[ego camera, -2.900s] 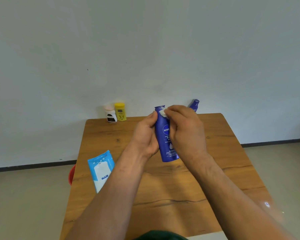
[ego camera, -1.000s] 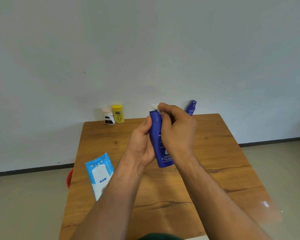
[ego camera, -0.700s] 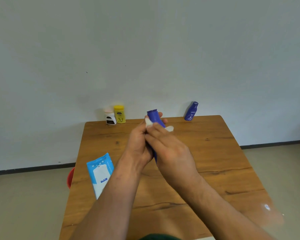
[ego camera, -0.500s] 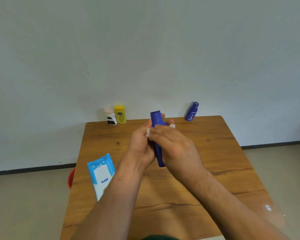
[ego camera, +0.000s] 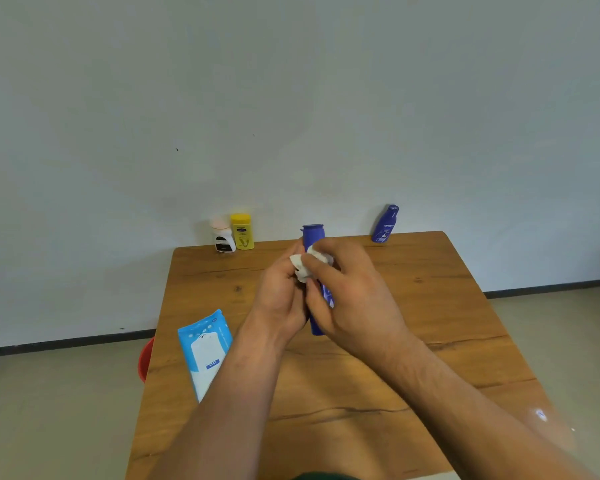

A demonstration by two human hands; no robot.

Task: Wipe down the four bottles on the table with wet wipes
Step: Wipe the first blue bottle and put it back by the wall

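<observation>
A tall blue lotion bottle (ego camera: 313, 233) is held upright above the middle of the wooden table (ego camera: 430, 306). My left hand (ego camera: 281, 299) grips its body from the left. My right hand (ego camera: 354, 299) holds a crumpled white wet wipe (ego camera: 303, 266) against the bottle's upper part and covers most of the label. At the table's far edge stand a small white bottle with a pink cap (ego camera: 223, 235), a yellow bottle (ego camera: 242, 232) beside it, and a small blue bottle (ego camera: 385, 224) further right.
A blue and white wet wipe pack (ego camera: 205, 348) lies flat near the table's left edge. A red bin (ego camera: 146, 358) shows below that edge on the floor. The table backs onto a plain white wall.
My right hand slid the wipe from the bottle's cap down onto its body. The bottle was turned in my left hand, so the label now faces away to the right.
</observation>
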